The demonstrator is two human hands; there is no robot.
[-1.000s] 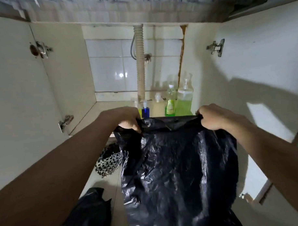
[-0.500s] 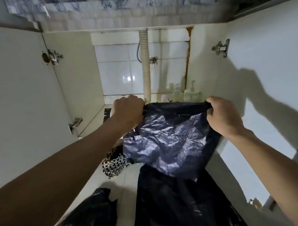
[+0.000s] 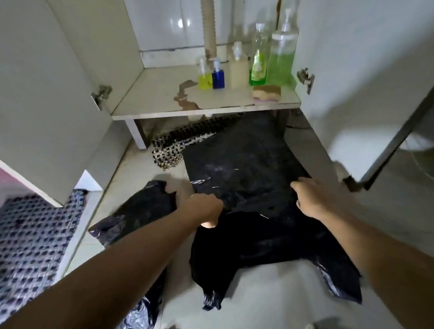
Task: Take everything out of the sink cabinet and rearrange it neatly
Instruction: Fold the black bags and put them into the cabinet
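A large black plastic bag point(image 3: 248, 168) lies spread flat on the tiled floor in front of the open sink cabinet point(image 3: 204, 108). My left hand point(image 3: 205, 210) grips its near left edge, fingers curled into the plastic. My right hand point(image 3: 310, 198) rests on the bag's right side with fingers stretched forward. On the cabinet shelf stand a yellow bottle point(image 3: 204, 77), a blue bottle point(image 3: 218, 77), a beige bottle point(image 3: 238, 70), a green dish-soap bottle point(image 3: 258, 64) and a big green pump jar point(image 3: 281, 58), with a sponge point(image 3: 267, 92) in front.
A second crumpled black bag point(image 3: 139, 211) lies on the floor to the left. A black-and-white woven mat point(image 3: 173, 151) sticks out from under the shelf. Both cabinet doors point(image 3: 44, 96) stand open. A drain pipe point(image 3: 208, 24) runs down the back. A patterned cloth point(image 3: 24, 249) lies far left.
The bag, held up at its top edge by both hands, has been lowered and laid flat on the floor. My view has tipped down toward the floor.
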